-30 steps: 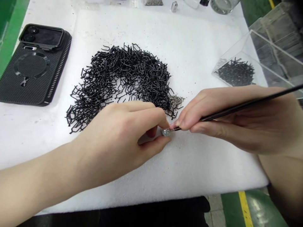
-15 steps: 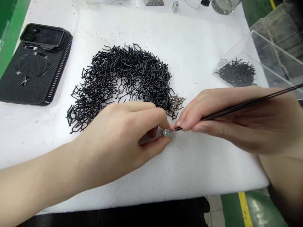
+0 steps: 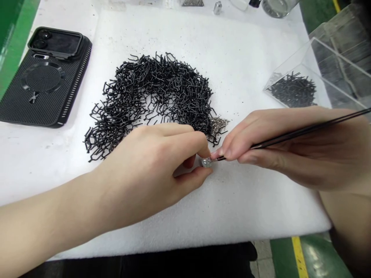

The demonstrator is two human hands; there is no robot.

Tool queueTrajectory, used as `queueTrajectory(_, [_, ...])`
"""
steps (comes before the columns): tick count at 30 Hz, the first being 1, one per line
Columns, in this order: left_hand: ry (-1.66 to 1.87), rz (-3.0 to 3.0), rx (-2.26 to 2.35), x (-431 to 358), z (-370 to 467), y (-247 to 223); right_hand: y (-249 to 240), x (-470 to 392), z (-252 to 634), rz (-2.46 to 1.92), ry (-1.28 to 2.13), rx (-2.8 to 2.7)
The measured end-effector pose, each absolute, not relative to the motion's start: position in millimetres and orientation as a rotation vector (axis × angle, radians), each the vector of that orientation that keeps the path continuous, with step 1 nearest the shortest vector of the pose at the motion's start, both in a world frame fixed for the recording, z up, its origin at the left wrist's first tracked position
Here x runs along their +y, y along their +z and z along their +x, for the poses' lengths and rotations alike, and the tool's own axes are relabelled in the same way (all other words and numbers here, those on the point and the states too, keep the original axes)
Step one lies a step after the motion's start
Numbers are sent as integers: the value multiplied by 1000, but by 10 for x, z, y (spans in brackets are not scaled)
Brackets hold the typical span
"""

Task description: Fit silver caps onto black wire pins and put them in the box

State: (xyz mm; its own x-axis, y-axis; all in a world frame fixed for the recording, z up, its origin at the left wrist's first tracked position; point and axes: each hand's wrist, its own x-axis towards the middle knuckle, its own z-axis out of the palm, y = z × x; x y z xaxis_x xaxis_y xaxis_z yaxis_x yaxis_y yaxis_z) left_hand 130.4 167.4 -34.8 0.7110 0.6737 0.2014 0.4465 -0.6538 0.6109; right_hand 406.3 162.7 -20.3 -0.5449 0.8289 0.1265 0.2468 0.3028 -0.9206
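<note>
Between the thumb and index finger of my left hand (image 3: pixel 162 162) is a small shiny metal piece (image 3: pixel 206 162), pinched just above the white work surface. My right hand (image 3: pixel 278 148) is closed around slim black tweezers (image 3: pixel 292 136), whose tips reach the metal piece from the right. Whether the tips grip anything there is too small to tell. Just beyond my fingers lies a little heap of tiny brownish metal bits (image 3: pixel 218 125). Behind my left hand spreads a curved pile of bent black wire-like pieces (image 3: pixel 165 81), partly covered by that hand.
A black phone in a ribbed case (image 3: pixel 43 81) lies at the left. At the right, a clear tray (image 3: pixel 307 58) holds more black pieces (image 3: pixel 294 90). Along the back edge are a small metal part (image 3: pixel 217 7) and a glass container (image 3: pixel 278 8).
The whole view has shifted slightly, so everything sits a little further right. Both hands keep the same hold on the metal piece and the tweezers.
</note>
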Motion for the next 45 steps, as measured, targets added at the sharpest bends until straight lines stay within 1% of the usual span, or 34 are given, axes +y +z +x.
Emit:
queueTrajectory(17, [569,2381,874,1650,1328,-337,-193,1641,4039,-928,1204,-1996])
queueTrajectory(20, [571,2392,881,1643,1322,-335,-219,1645,4097,-991,1099,-1957])
queueTrajectory(24, [546,2394,892,1633,1305,-308,-253,1662,4197,-1206,860,-1930])
queueTrajectory(26, [545,2390,900,1637,1306,-307,-250,1670,4210,-1226,805,-1923])
queueTrajectory(34, [597,2435,908,1633,1319,-377,-234,1717,4124,-1173,910,-1906])
queueTrajectory(38, [542,2469,892,1621,1307,-331,-267,1736,4103,-1149,953,-1886])
queueTrajectory(45, [509,2432,882,1624,1288,-302,-270,1740,4116,-1131,910,-1918])
